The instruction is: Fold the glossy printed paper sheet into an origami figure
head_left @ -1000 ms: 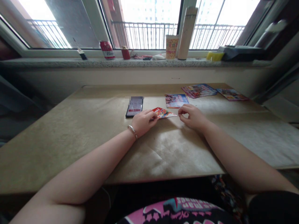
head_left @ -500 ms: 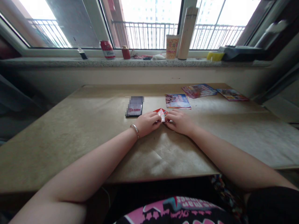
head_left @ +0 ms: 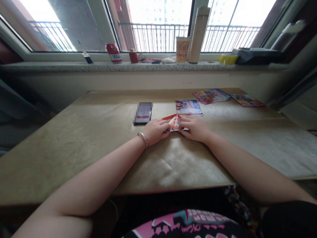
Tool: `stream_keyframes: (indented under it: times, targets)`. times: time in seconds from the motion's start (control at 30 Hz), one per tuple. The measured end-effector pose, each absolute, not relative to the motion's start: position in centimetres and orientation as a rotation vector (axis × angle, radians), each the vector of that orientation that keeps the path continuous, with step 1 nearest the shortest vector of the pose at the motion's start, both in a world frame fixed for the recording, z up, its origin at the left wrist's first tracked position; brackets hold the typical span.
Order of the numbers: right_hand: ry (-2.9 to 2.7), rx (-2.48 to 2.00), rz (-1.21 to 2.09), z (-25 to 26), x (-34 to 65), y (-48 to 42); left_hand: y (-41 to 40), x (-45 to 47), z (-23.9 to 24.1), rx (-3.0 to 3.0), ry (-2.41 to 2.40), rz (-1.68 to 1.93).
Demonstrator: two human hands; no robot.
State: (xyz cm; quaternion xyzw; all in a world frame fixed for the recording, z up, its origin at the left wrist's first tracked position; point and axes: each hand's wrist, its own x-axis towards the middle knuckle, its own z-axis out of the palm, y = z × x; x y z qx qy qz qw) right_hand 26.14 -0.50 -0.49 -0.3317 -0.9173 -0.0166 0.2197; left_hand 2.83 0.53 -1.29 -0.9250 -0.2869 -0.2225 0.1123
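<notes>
A folded sheet of printed paper (head_left: 174, 122), red and white, lies on the table between my hands, its top coming to a point. My left hand (head_left: 157, 131), with a silver bangle on the wrist, grips the paper's left side with closed fingers. On the other side my right hand (head_left: 194, 129) pinches the paper near its right edge. The fingers cover both ends of it. Just beyond my left hand is a phone (head_left: 143, 112) lying face up. Past the paper sits a small stack of printed sheets (head_left: 189, 107).
More printed sheets (head_left: 211, 96) are fanned at the far right of the table (head_left: 99, 125), with another pile (head_left: 246, 100) beside them. Along the windowsill (head_left: 148, 67) stand a red can (head_left: 114, 53), a red bottle (head_left: 133, 56), a patterned cup (head_left: 182, 49) and a tall cylinder (head_left: 199, 36).
My right hand has shifted slightly to the right, and the paper's peak has moved right with it. More of the paper's folded face shows between the hands. My left hand has barely moved.
</notes>
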Motion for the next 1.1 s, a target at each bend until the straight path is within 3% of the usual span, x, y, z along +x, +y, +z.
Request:
stream_keyframes:
  times: [0.43,1.1]
  targets:
    - [-2.553,-0.909,0.146,-0.3,28.2,0.4,0.7,2.1,-1.3,-2.770,-0.868,-0.687]
    - [-2.634,-0.995,0.027,0.0,27.5,-0.3,0.7,1.5,-1.3,-2.818,-0.812,-0.702]
